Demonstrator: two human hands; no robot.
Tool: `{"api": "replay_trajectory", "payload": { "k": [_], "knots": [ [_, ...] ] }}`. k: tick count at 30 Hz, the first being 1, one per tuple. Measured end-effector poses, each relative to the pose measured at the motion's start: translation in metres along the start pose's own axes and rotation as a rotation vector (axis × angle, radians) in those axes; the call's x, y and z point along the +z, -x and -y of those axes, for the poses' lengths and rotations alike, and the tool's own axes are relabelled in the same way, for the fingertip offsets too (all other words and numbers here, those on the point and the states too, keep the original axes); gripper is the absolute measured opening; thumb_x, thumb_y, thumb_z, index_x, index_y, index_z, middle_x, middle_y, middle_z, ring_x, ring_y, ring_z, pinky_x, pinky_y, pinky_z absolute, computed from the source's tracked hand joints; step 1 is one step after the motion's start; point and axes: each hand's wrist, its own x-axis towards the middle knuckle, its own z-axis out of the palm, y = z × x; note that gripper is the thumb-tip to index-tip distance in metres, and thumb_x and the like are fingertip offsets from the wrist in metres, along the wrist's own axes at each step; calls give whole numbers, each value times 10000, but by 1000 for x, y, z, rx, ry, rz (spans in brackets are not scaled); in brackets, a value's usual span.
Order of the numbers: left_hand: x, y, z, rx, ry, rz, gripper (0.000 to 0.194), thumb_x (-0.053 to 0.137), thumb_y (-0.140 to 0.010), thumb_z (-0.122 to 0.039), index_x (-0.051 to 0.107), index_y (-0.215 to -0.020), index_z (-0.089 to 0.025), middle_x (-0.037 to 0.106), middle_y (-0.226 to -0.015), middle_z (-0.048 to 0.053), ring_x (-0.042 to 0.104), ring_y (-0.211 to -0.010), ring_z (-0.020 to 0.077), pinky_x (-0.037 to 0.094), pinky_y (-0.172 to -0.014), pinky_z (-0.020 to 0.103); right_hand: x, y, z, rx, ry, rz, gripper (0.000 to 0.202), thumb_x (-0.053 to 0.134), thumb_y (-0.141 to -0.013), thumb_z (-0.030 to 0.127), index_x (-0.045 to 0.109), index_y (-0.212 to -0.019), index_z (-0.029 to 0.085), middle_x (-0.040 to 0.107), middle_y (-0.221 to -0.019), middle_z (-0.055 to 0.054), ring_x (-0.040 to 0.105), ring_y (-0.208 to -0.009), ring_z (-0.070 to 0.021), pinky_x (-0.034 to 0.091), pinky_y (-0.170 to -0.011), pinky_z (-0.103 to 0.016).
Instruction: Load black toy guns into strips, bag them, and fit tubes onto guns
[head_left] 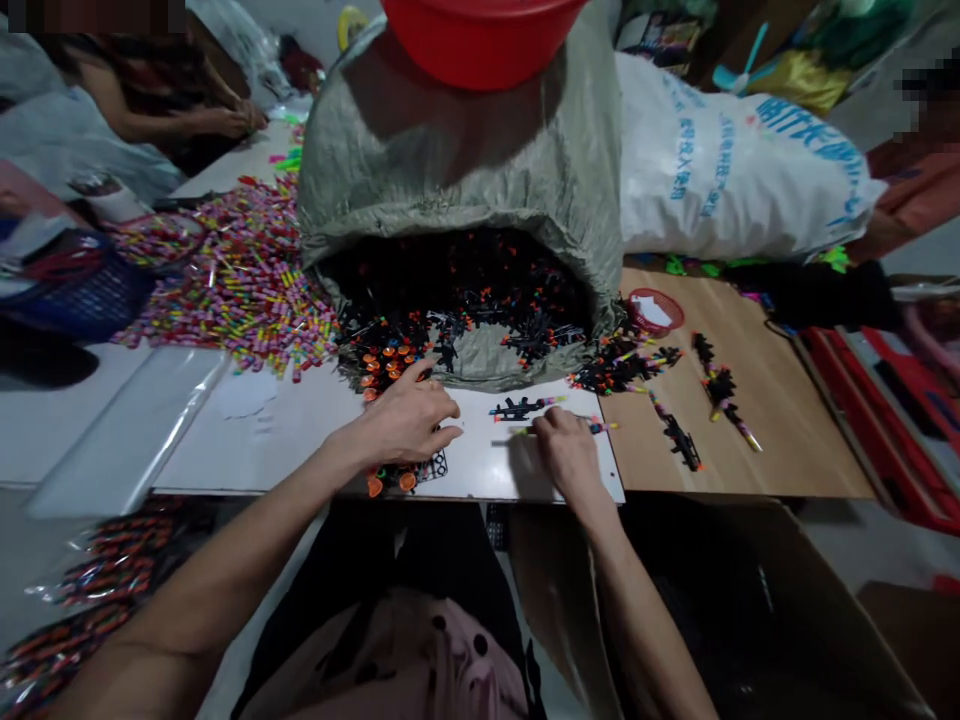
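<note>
My left hand (409,415) is palm down over the white board, thumb and fingers apart, holding nothing I can see. Beside and under it are orange discs (386,365) on black parts and a black plastic frame (433,465). Curled down on the board, my right hand (570,450) grips a small striped tube (602,427); bright ends show on both sides, but its middle is hidden. Just beyond that hand, a black toy gun (517,408) with a coloured tube lies flat. A grey woven sack (457,180) opens toward me, full of black toy guns (540,335).
Striped tubes (247,280) are heaped at left near a clear plastic sheet (135,430). A red basin (484,40) is above the sack. Finished-looking toy guns (681,440) lie right, near a red basket (654,312) and white sack (720,170). A co-worker's hands (236,118) show far left.
</note>
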Motion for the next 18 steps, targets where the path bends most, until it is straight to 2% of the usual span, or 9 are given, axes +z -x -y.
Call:
{"api": "replay_trajectory", "payload": {
  "k": [3,5,7,10,13,16,18],
  "knots": [
    [2,-1,4,-30,-24,10,240,473,-878,-299,684,-935,-200,722,-850,46,640,-882,206,242,-1088,514,14,-2,32,-276,-54,-100,242,468,-891,105,653,-1014,200,627,-1095,-114,551,-979,-238,409,-857,-372],
    [1,-2,4,-47,-44,15,237,476,-871,-297,686,-922,-197,716,-820,47,639,-874,206,256,-1084,507,28,-4,45,-421,-96,-102,268,462,-895,95,639,-1062,206,606,-1177,-110,544,-1001,-215,401,-907,-368],
    [0,-1,4,-63,-38,22,233,480,-868,-292,686,-918,-196,711,-810,43,640,-869,199,267,-1084,489,39,-2,50,-452,-139,-103,282,450,-904,98,637,-1079,215,596,-1210,-102,550,-1022,-198,406,-923,-348],
    [2,-1,4,-70,-24,10,224,488,-865,-292,687,-917,-203,713,-817,33,642,-872,195,270,-1086,476,47,8,53,-250,-218,-130,308,424,-936,180,584,-1197,219,609,-1165,-107,583,-993,-189,446,-859,-304],
    [4,-3,4,-85,-29,7,227,495,-860,-285,694,-919,-193,715,-818,42,642,-880,202,256,-1090,479,45,15,63,-15,-243,-22,394,481,-918,265,481,-1307,205,640,-1024,-108,620,-876,-193,477,-740,-279],
    [3,-4,3,-104,-23,34,242,501,-858,-279,701,-938,-169,711,-813,61,642,-886,209,250,-1089,475,43,11,70,165,-317,80,345,473,-901,212,507,-1244,184,653,-954,-106,636,-796,-191,476,-669,-276],
    [1,-4,1,-97,-18,41,253,495,-866,-297,703,-943,-175,703,-785,53,642,-865,204,255,-1082,474,43,9,69,236,-546,57,305,460,-889,207,537,-1182,168,661,-897,-86,633,-735,-174,479,-659,-273]
  ]
}}
